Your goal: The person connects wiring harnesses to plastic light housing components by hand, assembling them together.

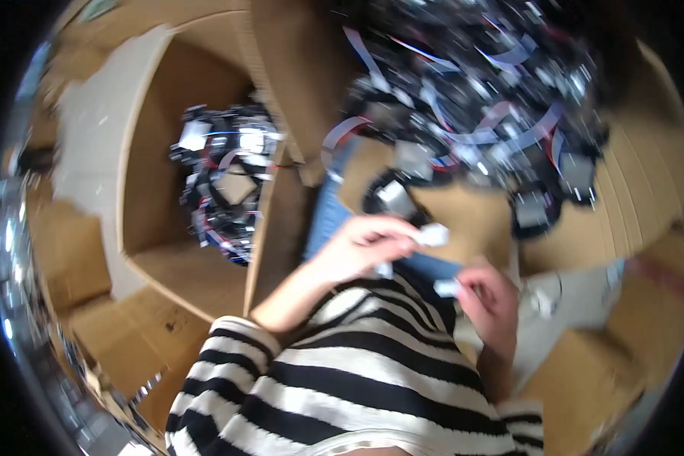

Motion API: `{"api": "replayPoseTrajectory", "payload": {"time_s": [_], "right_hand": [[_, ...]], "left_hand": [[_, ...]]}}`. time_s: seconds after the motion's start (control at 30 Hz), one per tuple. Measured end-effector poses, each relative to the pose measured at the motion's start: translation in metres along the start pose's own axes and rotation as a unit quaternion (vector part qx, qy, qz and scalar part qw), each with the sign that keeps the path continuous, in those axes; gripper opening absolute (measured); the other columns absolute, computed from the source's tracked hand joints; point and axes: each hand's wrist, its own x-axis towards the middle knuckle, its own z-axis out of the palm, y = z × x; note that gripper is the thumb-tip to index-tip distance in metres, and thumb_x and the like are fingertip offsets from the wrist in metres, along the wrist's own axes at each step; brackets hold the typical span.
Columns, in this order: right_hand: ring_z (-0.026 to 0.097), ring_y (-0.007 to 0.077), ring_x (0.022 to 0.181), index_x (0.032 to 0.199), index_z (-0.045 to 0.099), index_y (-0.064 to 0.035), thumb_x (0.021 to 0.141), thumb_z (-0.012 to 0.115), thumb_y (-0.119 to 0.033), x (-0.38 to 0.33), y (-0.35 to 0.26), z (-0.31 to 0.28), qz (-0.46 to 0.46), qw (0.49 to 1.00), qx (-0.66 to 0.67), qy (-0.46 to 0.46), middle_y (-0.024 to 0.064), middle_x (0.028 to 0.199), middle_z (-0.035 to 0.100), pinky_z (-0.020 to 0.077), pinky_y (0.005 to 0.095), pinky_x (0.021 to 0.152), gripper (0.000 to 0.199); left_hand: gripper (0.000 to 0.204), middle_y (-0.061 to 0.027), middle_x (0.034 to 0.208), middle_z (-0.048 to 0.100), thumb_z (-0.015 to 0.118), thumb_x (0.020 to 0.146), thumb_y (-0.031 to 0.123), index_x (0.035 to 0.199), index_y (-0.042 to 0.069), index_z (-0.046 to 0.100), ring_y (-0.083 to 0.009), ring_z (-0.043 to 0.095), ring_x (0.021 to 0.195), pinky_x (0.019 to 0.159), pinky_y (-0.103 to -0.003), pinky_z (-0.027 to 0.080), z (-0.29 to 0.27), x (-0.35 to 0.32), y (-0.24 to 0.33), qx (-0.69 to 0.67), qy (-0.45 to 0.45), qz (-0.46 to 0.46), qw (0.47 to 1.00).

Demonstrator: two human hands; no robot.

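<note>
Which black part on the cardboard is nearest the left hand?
The bright-faced black part just beyond the left hand; the others lie farther up or right.

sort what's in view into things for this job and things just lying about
Likely for the job:
white piece in the left hand
another white piece in the right hand
pile of dark parts with ribbon cables
open box at left, holding similar parts

Apparently just lying about:
lower-left cardboard
lower-right cardboard
</note>
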Motion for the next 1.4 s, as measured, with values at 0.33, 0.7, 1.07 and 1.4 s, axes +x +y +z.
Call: {"api": "replayPoseTrajectory", "payload": {"time_s": [0.33, 0.7, 1.07, 1.4], "right_hand": [[0.050, 0.0120, 0.064, 0.078, 0.050, 0.0007, 0.069, 0.054, 0.004, 0.007, 0.000, -0.009, -0.053, 0.993, 0.090, 0.052, 0.0073, 0.075, 0.050, 0.0392, 0.0207, 0.056, 0.010], [0.048, 0.0180, 0.060, 0.071, 0.052, -0.0012, 0.066, 0.056, 0.000, 0.011, -0.003, -0.027, -0.088, 0.994, -0.049, 0.041, 0.0071, 0.067, 0.050, 0.0370, 0.0262, 0.054, 0.007], [0.043, 0.0171, 0.059, 0.066, 0.046, 0.0013, 0.065, 0.052, 0.004, 0.015, 0.003, -0.030, -0.102, 0.979, -0.152, 0.085, 0.0074, 0.064, 0.044, 0.0324, 0.0254, 0.052, 0.007], [0.041, 0.0115, 0.062, 0.070, 0.047, 0.0005, 0.068, 0.051, 0.005, 0.016, 0.010, -0.023, -0.075, 0.986, -0.077, 0.126, 0.0041, 0.066, 0.044, 0.0314, 0.0216, 0.056, 0.006]], "left_hand": [[0.017, -0.0060, 0.078, 0.054, 0.054, 0.074, -0.003, 0.090, -0.001, 0.057, -0.0104, 0.049, 0.070, 0.064, -0.022, 0.038, 0.015, 0.014, -0.008, 0.106, -0.003, 0.105, 0.989], [0.015, -0.0050, 0.070, 0.052, 0.055, 0.070, -0.006, 0.083, -0.002, 0.059, -0.0095, 0.043, 0.059, 0.052, -0.021, 0.033, 0.014, 0.019, -0.002, 0.181, -0.079, 0.096, 0.976], [0.017, -0.0030, 0.071, 0.051, 0.053, 0.073, -0.006, 0.089, -0.001, 0.058, -0.0073, 0.045, 0.065, 0.058, -0.019, 0.036, 0.007, 0.033, 0.010, 0.166, -0.128, 0.034, 0.977], [0.015, -0.0051, 0.075, 0.053, 0.052, 0.076, -0.002, 0.091, -0.003, 0.057, -0.0093, 0.048, 0.070, 0.062, -0.020, 0.037, 0.015, 0.041, 0.019, 0.180, -0.119, 0.023, 0.976]]}}
